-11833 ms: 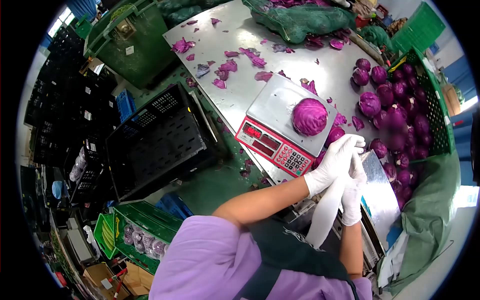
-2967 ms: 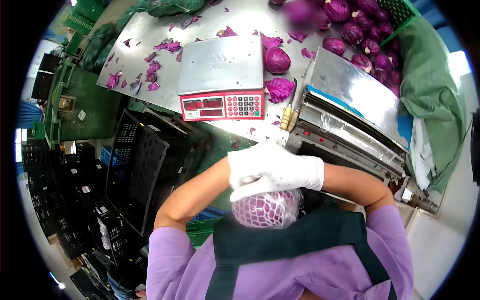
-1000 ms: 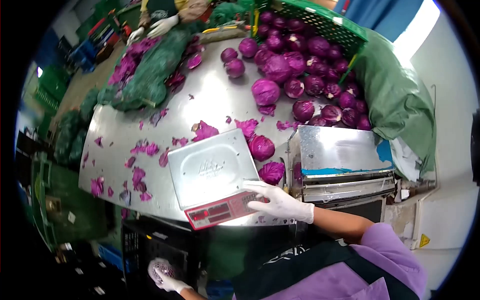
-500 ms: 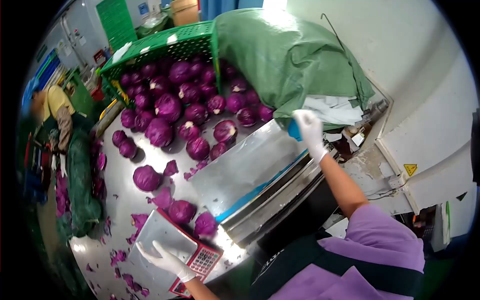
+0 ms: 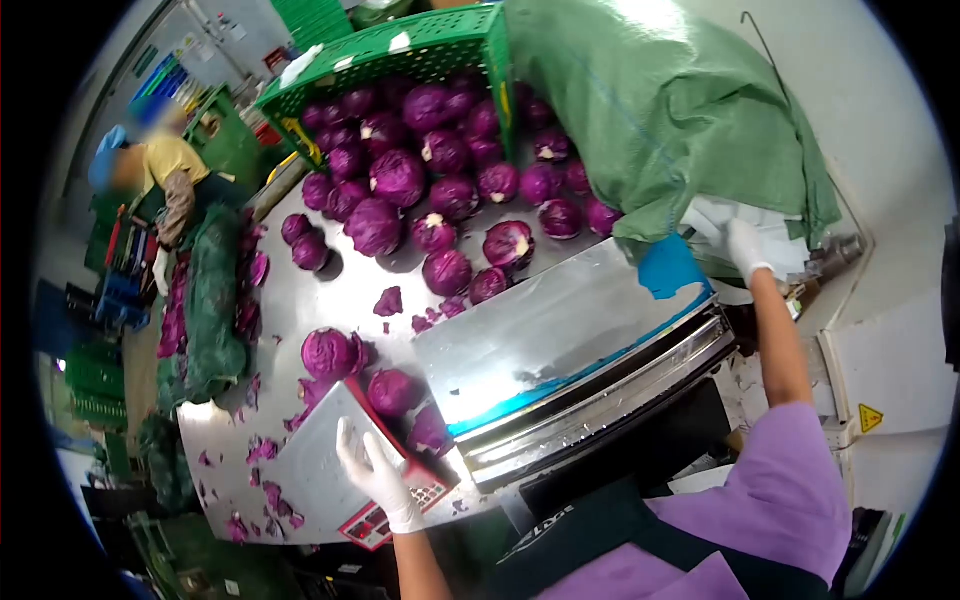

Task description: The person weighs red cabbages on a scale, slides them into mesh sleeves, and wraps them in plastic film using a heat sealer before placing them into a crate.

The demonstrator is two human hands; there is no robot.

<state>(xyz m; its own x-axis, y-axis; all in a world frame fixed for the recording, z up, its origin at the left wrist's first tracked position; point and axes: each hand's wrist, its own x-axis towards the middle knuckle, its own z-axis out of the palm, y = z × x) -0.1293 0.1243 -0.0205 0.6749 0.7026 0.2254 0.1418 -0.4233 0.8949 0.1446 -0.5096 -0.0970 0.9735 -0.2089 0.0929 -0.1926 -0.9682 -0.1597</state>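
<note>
My left hand (image 5: 382,482), in a white glove, hovers palm-up over the scale (image 5: 318,455) with its red keypad edge, fingers spread and nothing in them. My right hand (image 5: 745,250), also gloved, reaches to a heap of white sheets (image 5: 785,235) lying against the green sack. Its fingertips blend into the white sheets, so I cannot tell whether they grip one. A blue cloth (image 5: 670,268) rests on the far right end of the flat metal plate (image 5: 540,330). Beside the scale lie some red cabbages (image 5: 393,392).
A tipped green crate (image 5: 390,50) spills red cabbages (image 5: 397,178) over the metal table (image 5: 300,280). Purple leaf scraps (image 5: 272,495) litter its front left. A large green sack (image 5: 650,110) stands behind the metal plate. Another person (image 5: 170,165) is at the far left, beside a green net sack (image 5: 215,300).
My right hand has let go of the blue cloth, now on the metal plate, and moved right to the white sheets. My left hand has turned upward over the scale. The view has shifted.
</note>
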